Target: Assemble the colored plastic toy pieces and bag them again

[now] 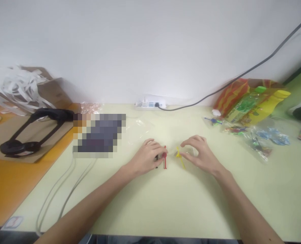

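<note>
My left hand point(149, 156) is over the middle of the pale table, fingers bent and closed in around a small red plastic piece point(165, 162) with a round middle and a thin stem. A small black piece point(156, 165) shows partly beneath the same fingers; the rest of it is hidden. To the right is a thin yellow plastic piece point(182, 162), slightly tilted. My right hand point(201, 154) is beside it, thumb and fingers curved but apart, the thumb tip close to the yellow piece. Whether that thumb touches it, I cannot tell.
A blurred-out dark device point(101, 132) with cables lies left. A power strip point(150, 102) is against the wall. On the right are a green-capped bottle point(245, 105), a yellow bag point(264, 108) and several small plastic packets point(258, 145). A black frame point(20, 147) lies far left.
</note>
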Demonstrator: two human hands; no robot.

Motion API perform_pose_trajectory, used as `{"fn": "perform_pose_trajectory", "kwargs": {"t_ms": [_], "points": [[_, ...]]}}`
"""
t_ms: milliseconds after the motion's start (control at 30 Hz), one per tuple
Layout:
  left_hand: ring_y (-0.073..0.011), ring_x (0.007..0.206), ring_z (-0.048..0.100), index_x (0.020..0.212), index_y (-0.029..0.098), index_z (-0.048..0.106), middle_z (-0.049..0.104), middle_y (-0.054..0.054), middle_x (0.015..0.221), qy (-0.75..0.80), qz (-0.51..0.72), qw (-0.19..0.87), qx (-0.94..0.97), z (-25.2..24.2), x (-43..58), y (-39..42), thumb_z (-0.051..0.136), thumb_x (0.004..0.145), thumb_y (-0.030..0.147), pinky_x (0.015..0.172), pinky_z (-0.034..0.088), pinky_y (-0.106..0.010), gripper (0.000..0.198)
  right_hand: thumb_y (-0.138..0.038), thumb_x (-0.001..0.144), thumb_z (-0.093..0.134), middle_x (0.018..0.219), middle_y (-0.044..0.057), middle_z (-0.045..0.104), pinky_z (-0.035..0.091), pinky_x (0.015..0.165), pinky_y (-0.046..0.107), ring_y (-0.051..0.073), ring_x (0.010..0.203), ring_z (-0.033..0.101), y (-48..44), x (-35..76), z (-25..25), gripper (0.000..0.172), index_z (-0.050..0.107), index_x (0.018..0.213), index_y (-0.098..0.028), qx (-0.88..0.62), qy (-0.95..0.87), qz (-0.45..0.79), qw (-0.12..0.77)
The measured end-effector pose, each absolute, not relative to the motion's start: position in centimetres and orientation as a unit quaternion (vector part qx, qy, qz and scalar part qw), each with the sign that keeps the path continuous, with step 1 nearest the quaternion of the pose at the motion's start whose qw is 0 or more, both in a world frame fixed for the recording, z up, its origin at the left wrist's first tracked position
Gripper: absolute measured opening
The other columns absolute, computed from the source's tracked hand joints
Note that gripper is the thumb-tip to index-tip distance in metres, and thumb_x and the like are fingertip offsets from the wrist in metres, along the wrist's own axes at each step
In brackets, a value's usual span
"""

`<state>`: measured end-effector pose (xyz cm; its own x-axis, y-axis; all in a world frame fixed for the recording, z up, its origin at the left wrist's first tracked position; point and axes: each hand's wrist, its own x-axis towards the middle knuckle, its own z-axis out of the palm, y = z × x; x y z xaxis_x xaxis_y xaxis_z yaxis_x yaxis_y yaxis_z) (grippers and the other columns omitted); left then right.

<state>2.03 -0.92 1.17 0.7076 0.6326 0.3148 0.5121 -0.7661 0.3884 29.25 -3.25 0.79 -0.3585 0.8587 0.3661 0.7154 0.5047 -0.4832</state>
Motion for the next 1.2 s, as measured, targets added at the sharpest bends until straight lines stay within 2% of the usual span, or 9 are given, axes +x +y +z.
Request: {"fn": "perform_pose_trajectory", "kwargs": {"t_ms": [133,333,533,700,800,867,967,1067,1200], "points": [[-0.0188,0.105,0.066,0.106,0.026,0.069,0.074,0.000,0.105,0.325,0.185,0.136,0.917,1.0,1.8,-0.9,0.059,0.096,0.023,0.116,0.032,-0.046,0.015,-0.047,0.092,0.068,0.109,0.005,0.074,0.034,0.102,0.050,0.027,0.107,0.059,-3.6,28.5,0.3,0.027,0.065,0.110,-0.027,-0.465,-0.842,0.109,0.250],[-0.0208,0.114,0.063,0.111,0.026,0.067,0.072,0.000,0.119,0.322,0.187,0.136,0.918,1.3,1.5,-0.8,0.064,0.093,0.022,0.116,0.031,-0.046,0.019,-0.037,0.095,0.064,0.106,0.006,0.075,0.032,0.101,0.051,0.027,0.105,0.059,-3.7,27.6,-0.4,0.017,0.066,0.108,-0.026,-0.459,-0.858,0.099,0.207],[-0.0212,0.115,0.061,0.123,0.025,0.064,0.068,-0.005,0.124,0.295,0.250,0.127,0.913,1.1,1.7,-0.8,0.067,0.093,0.025,0.111,0.037,-0.045,0.030,-0.029,0.095,0.062,0.099,0.005,0.075,0.032,0.103,0.053,0.026,0.103,0.060,-3.6,27.2,-0.8,0.015,0.064,0.109,-0.027,-0.469,-0.848,0.128,0.212],[-0.0198,0.109,0.062,0.122,0.026,0.065,0.070,-0.005,0.113,0.245,0.300,0.071,0.919,-0.1,1.9,-1.3,0.065,0.096,0.023,0.113,0.038,-0.048,0.026,-0.040,0.089,0.070,0.114,0.005,0.073,0.040,0.100,0.048,0.028,0.115,0.059,-4.4,27.1,0.3,0.033,0.055,0.117,-0.029,-0.489,-0.790,0.249,0.274],[-0.0188,0.104,0.063,0.113,0.027,0.069,0.072,-0.002,0.106,0.218,0.329,0.041,0.918,-0.3,2.0,-1.5,0.066,0.095,0.019,0.110,0.042,-0.047,0.021,-0.046,0.085,0.075,0.112,0.003,0.074,0.043,0.097,0.046,0.028,0.117,0.060,-4.9,26.8,1.0,0.045,0.051,0.120,-0.031,-0.491,-0.753,0.326,0.293],[-0.0186,0.102,0.063,0.107,0.027,0.070,0.073,-0.001,0.103,0.208,0.347,0.032,0.914,-0.1,2.0,-1.7,0.067,0.094,0.017,0.106,0.044,-0.046,0.017,-0.047,0.085,0.076,0.108,0.001,0.075,0.042,0.099,0.047,0.027,0.116,0.061,-5.1,26.4,1.4,0.044,0.051,0.118,-0.031,-0.485,-0.739,0.363,0.295],[-0.0190,0.104,0.063,0.110,0.025,0.068,0.073,-0.002,0.105,0.203,0.353,0.035,0.913,0.2,2.1,-1.8,0.067,0.094,0.019,0.104,0.046,-0.044,0.017,-0.047,0.085,0.076,0.108,0.001,0.076,0.040,0.102,0.048,0.027,0.116,0.061,-5.2,25.9,1.6,0.043,0.052,0.118,-0.031,-0.478,-0.733,0.387,0.291],[-0.0200,0.108,0.062,0.113,0.026,0.067,0.073,-0.003,0.112,0.188,0.353,0.039,0.916,0.3,2.1,-2.1,0.069,0.093,0.022,0.101,0.048,-0.043,0.020,-0.048,0.085,0.076,0.108,0.002,0.075,0.039,0.104,0.050,0.028,0.120,0.060,-5.4,25.5,1.7,0.043,0.055,0.118,-0.032,-0.480,-0.737,0.387,0.277],[-0.0203,0.106,0.062,0.103,0.024,0.068,0.074,-0.002,0.109,0.185,0.353,0.039,0.916,0.4,1.9,-2.4,0.069,0.094,0.022,0.099,0.050,-0.041,0.009,-0.052,0.083,0.076,0.115,0.004,0.073,0.042,0.103,0.049,0.028,0.119,0.059,-5.4,25.9,1.8,0.046,0.059,0.121,-0.032,-0.475,-0.763,0.347,0.268]]}}
